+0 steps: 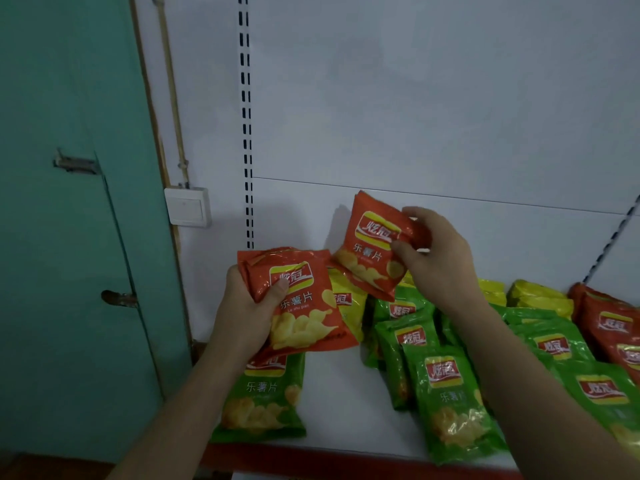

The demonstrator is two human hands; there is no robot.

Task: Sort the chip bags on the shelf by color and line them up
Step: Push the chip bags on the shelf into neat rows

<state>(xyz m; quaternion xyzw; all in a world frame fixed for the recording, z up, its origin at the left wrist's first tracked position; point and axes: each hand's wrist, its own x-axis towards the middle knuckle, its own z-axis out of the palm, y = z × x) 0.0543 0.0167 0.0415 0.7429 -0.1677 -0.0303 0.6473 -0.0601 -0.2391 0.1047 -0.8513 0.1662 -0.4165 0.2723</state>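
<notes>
Head view shows both hands raised over the left part of the white shelf (339, 393), each gripping a glossy orange-red foil chip bag. The left hand (249, 306) curls round the left edge of a front-facing orange-red chip bag (304, 306), thumb pressed on its face, the bag roughly upright with its long axis running up and down; more orange-red foil shows bunched behind it, so it may be holding more than one, though I cannot tell. The right hand (436, 258) pinches the upper right corner of a second orange-red chip bag (372, 247), which hangs tilted, its lower end pointing down and left toward the first. The two bags lie just beside each other, near touching at their edges. The right hand's bag is therefore the nearer one to add to the left hand's hold, with a short move leftward. Beneath lie a shiny yellow chip bag (349, 306), a green chip bag (263, 400) flat under the left hand, a heap of green chip bags (446, 393) under the right forearm, and further orange-red bags (609, 323) at far right.
</notes>
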